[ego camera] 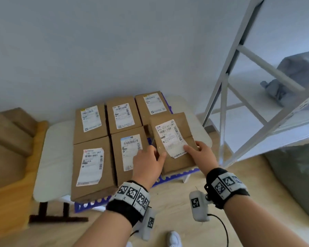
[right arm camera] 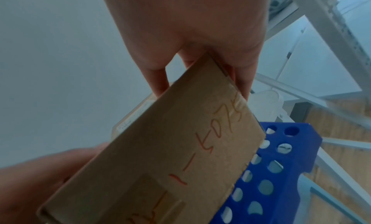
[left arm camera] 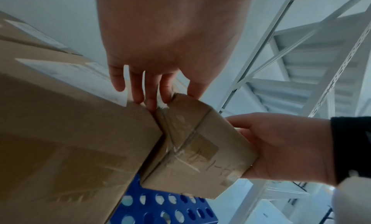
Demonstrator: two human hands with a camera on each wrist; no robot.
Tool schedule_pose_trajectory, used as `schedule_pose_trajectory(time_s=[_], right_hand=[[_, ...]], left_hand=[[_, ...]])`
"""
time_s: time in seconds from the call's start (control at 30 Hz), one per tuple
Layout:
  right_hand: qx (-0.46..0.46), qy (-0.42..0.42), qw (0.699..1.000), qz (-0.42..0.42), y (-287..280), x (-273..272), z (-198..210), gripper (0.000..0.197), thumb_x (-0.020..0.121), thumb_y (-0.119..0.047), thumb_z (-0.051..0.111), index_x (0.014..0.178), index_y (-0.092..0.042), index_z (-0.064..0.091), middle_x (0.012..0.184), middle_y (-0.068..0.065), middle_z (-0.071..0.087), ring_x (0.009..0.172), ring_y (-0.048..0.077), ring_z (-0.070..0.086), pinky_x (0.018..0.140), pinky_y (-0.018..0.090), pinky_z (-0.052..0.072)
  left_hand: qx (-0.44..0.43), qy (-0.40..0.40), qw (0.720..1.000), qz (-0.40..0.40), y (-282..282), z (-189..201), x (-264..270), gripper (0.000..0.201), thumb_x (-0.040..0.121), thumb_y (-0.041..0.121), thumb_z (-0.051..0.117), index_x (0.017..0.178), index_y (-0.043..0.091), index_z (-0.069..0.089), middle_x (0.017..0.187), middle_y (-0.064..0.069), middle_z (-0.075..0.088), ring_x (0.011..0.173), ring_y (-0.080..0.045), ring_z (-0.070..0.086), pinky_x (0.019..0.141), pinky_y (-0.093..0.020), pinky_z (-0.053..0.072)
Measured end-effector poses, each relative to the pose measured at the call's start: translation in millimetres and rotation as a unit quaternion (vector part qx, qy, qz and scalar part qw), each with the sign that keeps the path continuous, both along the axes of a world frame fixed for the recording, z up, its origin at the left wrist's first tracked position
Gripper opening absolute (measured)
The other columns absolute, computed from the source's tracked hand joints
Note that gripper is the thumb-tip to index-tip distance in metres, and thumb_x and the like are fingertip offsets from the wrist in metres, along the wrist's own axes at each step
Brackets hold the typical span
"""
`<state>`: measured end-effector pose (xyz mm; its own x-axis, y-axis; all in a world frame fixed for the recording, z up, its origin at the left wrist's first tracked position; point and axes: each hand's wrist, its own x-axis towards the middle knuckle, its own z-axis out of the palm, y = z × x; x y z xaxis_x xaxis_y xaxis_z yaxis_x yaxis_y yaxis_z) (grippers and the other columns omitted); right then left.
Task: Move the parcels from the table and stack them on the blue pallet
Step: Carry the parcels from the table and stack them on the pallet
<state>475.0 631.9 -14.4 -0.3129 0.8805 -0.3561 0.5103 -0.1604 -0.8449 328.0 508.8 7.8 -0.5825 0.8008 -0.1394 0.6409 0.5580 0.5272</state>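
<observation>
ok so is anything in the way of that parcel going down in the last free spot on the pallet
Nothing visible. The held parcel hangs tilted over the front right corner of the blue pallet, whose surface shows bare beneath it; both hands grip its near end.

— What did the person wear on the arms?
— Bare forearms, each with a black fabric wristband ringed by white square tiles printed with black-and-white codes.
— Anything else?
— A small white camera pod hung at six o'clock under each wrist, trailing a thin black cable. One white shoe showed below.
</observation>
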Motion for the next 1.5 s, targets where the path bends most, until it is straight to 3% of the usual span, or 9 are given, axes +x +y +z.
schedule_pose_trajectory(time_s=[0.17, 0.27, 0.37, 0.5, 0.63, 0.77, 0.87, 1.1, 1.5], right_hand=[[-0.014, -0.016, 0.999, 0.039, 8, -5, -18, 0.044, 0.089, -0.04, 0.066, 0.126, -0.018, 0.056, 0.109, -0.001, 0.066, 0.097, 0.019, 0.063, 0.086, 0.035, 0.053], [-0.019, -0.03, 0.998, 0.053, 11, -9, -26, 0.047, 0.09, -0.041, 0.065, 0.13, -0.019, 0.053, 0.112, -0.001, 0.064, 0.099, 0.02, 0.063, 0.091, 0.041, 0.054], [-0.022, -0.044, 0.996, 0.074, 15, -11, -31, 0.049, 0.091, -0.04, 0.063, 0.133, -0.018, 0.051, 0.118, 0.0, 0.063, 0.102, 0.02, 0.062, 0.093, 0.04, 0.052], [-0.016, -0.055, 0.993, 0.099, 17, -8, -32, 0.049, 0.093, -0.039, 0.062, 0.135, -0.017, 0.05, 0.116, -0.001, 0.062, 0.101, 0.018, 0.058, 0.094, 0.037, 0.049], [-0.015, -0.055, 0.993, 0.107, 19, -9, -35, 0.055, 0.092, -0.04, 0.063, 0.139, -0.016, 0.048, 0.122, 0.0, 0.063, 0.106, 0.02, 0.061, 0.097, 0.04, 0.05], [-0.018, -0.059, 0.991, 0.121, 21, -12, -38, 0.063, 0.09, -0.044, 0.062, 0.143, -0.017, 0.043, 0.131, 0.004, 0.06, 0.113, 0.023, 0.06, 0.1, 0.044, 0.05], [-0.006, -0.069, 0.989, 0.133, 21, -14, -41, 0.069, 0.088, -0.047, 0.063, 0.146, -0.019, 0.039, 0.134, 0.005, 0.057, 0.114, 0.024, 0.059, 0.098, 0.043, 0.051], [0.027, -0.101, 0.981, 0.16, 14, -20, -38, 0.067, 0.089, -0.045, 0.063, 0.146, -0.02, 0.036, 0.131, 0.006, 0.054, 0.104, 0.023, 0.057, 0.086, 0.034, 0.048], [0.022, -0.11, 0.981, 0.16, 12, -25, -33, 0.064, 0.089, -0.039, 0.065, 0.143, -0.016, 0.04, 0.134, 0.009, 0.054, 0.11, 0.026, 0.058, 0.091, 0.037, 0.051]], left_hand=[[0.01, 0.016, 1.0, 0.011, -5, -11, 3, 0.028, 0.097, 0.042, 0.052, 0.108, 0.018, 0.059, 0.118, 0.006, 0.048, 0.111, -0.013, 0.043, 0.098, -0.031, 0.041], [0.033, -0.009, 0.999, 0.025, -11, -11, 2, 0.026, 0.098, 0.034, 0.053, 0.118, 0.018, 0.057, 0.128, 0.007, 0.046, 0.12, -0.01, 0.04, 0.098, -0.02, 0.034], [0.053, -0.011, 0.997, 0.058, -17, -7, 0, 0.029, 0.099, 0.029, 0.052, 0.126, 0.019, 0.054, 0.135, 0.006, 0.045, 0.126, -0.009, 0.04, 0.099, -0.017, 0.03], [0.052, -0.01, 0.992, 0.117, -27, -9, -13, 0.036, 0.099, 0.026, 0.05, 0.134, 0.017, 0.05, 0.143, 0.003, 0.044, 0.131, -0.014, 0.041, 0.109, -0.032, 0.037], [0.032, 0.017, 0.983, 0.181, -43, -14, -29, 0.043, 0.097, 0.03, 0.051, 0.139, 0.018, 0.045, 0.144, 0.001, 0.042, 0.133, -0.02, 0.042, 0.108, -0.039, 0.04], [-0.088, 0.036, 0.966, 0.239, -59, -19, -45, 0.068, 0.098, 0.052, 0.044, 0.154, 0.019, 0.024, 0.162, -0.009, 0.018, 0.15, -0.029, 0.012, 0.121, -0.048, 0.012], [-0.162, -0.002, 0.949, 0.27, -66, -20, -48, 0.082, 0.095, 0.064, 0.035, 0.158, 0.019, 0.007, 0.164, -0.013, 0.001, 0.151, -0.032, -0.002, 0.12, -0.054, 0.001], [-0.219, 0.013, 0.949, 0.228, -67, -28, -44, 0.088, 0.094, 0.068, 0.029, 0.157, 0.013, 0.002, 0.164, -0.014, -0.002, 0.151, -0.031, -0.003, 0.118, -0.056, -0.001], [-0.195, 0.013, 0.955, 0.223, -70, -29, -46, 0.086, 0.095, 0.066, 0.032, 0.157, 0.015, 0.002, 0.165, -0.012, -0.002, 0.151, -0.03, -0.004, 0.119, -0.054, -0.001]])
